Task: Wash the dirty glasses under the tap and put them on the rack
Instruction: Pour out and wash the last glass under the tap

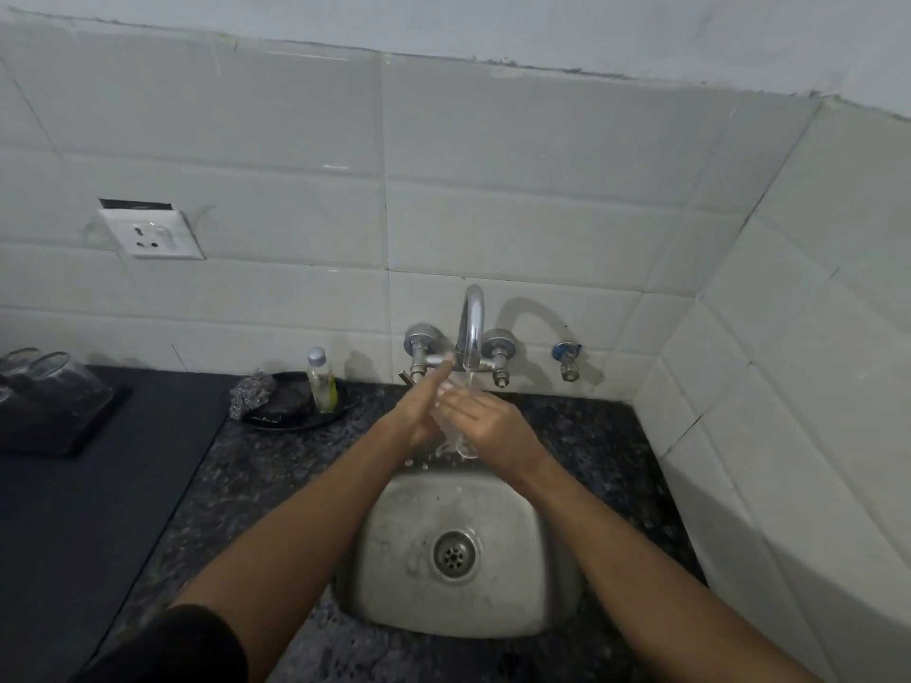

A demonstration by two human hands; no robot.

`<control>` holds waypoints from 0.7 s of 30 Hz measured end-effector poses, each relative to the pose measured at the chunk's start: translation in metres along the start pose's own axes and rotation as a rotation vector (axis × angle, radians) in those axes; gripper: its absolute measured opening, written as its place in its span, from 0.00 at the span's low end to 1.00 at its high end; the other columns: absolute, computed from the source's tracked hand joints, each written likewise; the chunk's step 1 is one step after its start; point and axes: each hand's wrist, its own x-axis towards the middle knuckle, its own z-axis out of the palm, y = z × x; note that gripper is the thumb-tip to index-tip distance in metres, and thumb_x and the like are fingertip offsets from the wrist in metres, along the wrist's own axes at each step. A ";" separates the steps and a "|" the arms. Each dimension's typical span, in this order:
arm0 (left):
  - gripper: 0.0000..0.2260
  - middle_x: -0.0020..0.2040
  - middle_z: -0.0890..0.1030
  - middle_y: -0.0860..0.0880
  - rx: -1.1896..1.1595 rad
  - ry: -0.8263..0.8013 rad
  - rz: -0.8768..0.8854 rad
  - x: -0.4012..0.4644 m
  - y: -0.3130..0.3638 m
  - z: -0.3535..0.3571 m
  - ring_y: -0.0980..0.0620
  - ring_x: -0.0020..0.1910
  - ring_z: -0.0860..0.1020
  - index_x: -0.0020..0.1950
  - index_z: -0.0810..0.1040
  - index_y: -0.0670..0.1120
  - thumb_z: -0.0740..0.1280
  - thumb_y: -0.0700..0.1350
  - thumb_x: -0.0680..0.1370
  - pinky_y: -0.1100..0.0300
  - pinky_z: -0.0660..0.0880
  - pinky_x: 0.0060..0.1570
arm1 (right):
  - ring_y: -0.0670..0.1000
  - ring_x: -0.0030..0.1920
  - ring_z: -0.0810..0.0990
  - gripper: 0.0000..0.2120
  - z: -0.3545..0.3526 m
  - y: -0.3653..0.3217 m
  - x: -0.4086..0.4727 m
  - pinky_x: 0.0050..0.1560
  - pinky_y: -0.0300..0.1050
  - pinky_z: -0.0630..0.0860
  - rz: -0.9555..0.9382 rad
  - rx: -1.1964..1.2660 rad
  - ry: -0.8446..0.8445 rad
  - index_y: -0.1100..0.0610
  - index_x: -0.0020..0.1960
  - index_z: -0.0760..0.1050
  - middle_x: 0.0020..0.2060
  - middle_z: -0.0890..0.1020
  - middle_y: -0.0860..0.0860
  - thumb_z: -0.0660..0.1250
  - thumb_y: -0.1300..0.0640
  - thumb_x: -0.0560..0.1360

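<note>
A clear glass [456, 443] is held between both hands over the back of the steel sink [394, 534], under the chrome tap [471, 327], from which a thin stream of water runs. My right hand [488, 421] wraps around the glass from the right. My left hand [421, 411] presses flat against its left side, fingers stretched up toward the tap. Most of the glass is hidden by the hands. At the far left, clear glasses [54, 382] stand upside down on a dark tray [98, 426].
A black dish [340, 411] behind the sink's left side holds a metal scrubber [251, 394] and a small bottle of yellow liquid [320, 382]. A wall socket [153, 234] sits on the white tiles. A tiled wall closes in the right. A dark mat [74, 510] covers the left counter.
</note>
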 end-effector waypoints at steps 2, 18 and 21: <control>0.15 0.37 0.83 0.46 0.022 0.033 0.012 0.001 0.002 -0.001 0.48 0.36 0.83 0.43 0.82 0.40 0.70 0.52 0.81 0.55 0.81 0.42 | 0.55 0.62 0.84 0.17 0.004 -0.001 -0.003 0.69 0.47 0.77 0.073 0.038 0.011 0.63 0.63 0.82 0.60 0.85 0.58 0.75 0.63 0.75; 0.19 0.43 0.82 0.41 -0.071 0.017 0.119 0.002 0.000 -0.006 0.46 0.40 0.83 0.46 0.83 0.41 0.61 0.52 0.84 0.50 0.79 0.46 | 0.52 0.55 0.86 0.19 -0.003 -0.006 0.004 0.54 0.43 0.83 0.489 0.197 0.055 0.59 0.66 0.81 0.57 0.86 0.54 0.75 0.62 0.76; 0.23 0.34 0.81 0.46 -0.016 -0.031 -0.013 0.001 0.001 0.001 0.50 0.34 0.82 0.36 0.80 0.42 0.64 0.57 0.83 0.57 0.79 0.37 | 0.55 0.66 0.81 0.21 0.002 -0.005 -0.005 0.69 0.51 0.77 0.089 0.050 -0.006 0.63 0.66 0.81 0.64 0.83 0.59 0.76 0.66 0.73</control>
